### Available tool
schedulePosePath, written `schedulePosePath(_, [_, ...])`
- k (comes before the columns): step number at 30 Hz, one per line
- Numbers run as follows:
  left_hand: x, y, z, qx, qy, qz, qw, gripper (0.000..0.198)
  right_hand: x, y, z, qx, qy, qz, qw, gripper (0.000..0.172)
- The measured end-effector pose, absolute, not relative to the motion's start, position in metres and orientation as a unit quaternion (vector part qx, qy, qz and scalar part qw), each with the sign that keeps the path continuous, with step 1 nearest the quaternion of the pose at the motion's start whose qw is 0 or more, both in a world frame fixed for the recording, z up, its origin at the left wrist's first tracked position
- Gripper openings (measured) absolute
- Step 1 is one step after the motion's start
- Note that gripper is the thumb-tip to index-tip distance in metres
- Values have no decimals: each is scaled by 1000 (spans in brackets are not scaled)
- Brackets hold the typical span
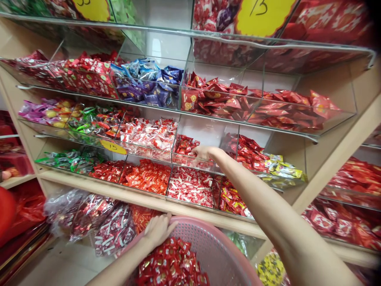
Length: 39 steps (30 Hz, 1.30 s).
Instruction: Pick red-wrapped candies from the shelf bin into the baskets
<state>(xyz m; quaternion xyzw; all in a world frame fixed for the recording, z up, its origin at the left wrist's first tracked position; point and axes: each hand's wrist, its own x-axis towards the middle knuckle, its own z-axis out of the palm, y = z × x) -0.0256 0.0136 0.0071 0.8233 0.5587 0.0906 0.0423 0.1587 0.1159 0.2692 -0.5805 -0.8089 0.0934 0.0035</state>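
Note:
My left hand [157, 230] is closed over the rim of a pink plastic basket [205, 230] with small holes in its wall. Shiny red wrapped candies [174, 262] are heaped inside the basket. My right hand [206, 153] reaches into a clear shelf compartment, its fingers stretched out beside a small pile of red wrapped candies [186, 145]. The compartment's clear front panel partly covers those fingers, and no candy shows in them.
Clear dividers split the wooden shelf [244, 224] into bins of wrapped sweets, among them white-and-red candies [149, 135] and blue packets [151, 85]. A yellow price tag [113, 147] hangs on one tier. Plastic bags of candy [114, 228] lie below, left of the basket.

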Motion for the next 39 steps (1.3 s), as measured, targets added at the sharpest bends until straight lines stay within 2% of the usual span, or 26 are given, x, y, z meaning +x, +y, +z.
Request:
schedulePosePath(4, [-25, 12, 8, 821, 563, 86, 45, 57, 160, 117, 267, -576, -807, 127, 12, 23])
schedulePosePath(8, [-25, 11, 11, 817, 568, 81, 58, 58, 163, 109, 266, -576, -786, 185, 128, 19])
schedulePosePath(10, [-25, 10, 12, 815, 570, 82, 63, 58, 166, 105, 267, -573, -747, 258, 219, 19])
schedulePosePath(13, [-25, 11, 12, 815, 569, 86, 65, 57, 171, 103, 271, -533, -637, 447, 331, 13])
schedulePosePath(15, [-25, 11, 12, 817, 566, 88, 63, 57, 173, 103, 272, -494, -570, 546, 365, 8])
schedulePosePath(18, [-24, 10, 13, 818, 566, 83, 64, 57, 170, 101, 273, -481, -538, 586, 368, 3])
schedulePosePath(21, [-21, 10, 14, 818, 567, 71, 62, 58, 159, 99, 272, -530, -568, 538, 327, 3])
schedulePosePath(25, [-18, 9, 14, 818, 569, 65, 51, 58, 139, 104, 270, -595, -618, 426, 285, 15])
schedulePosePath(29, [-18, 9, 11, 820, 566, 71, 46, 58, 121, 117, 268, -684, -665, 186, 238, 39])
schedulePosePath(31, [-19, 9, 10, 820, 565, 74, 49, 58, 113, 122, 268, -706, -671, 102, 201, 45])
schedulePosePath(36, [-19, 10, 9, 819, 565, 80, 54, 57, 99, 125, 267, -705, -689, 63, 158, 50])
schedulePosePath(39, [-19, 10, 8, 821, 563, 86, 51, 57, 97, 129, 269, -716, -683, 69, 127, 46])
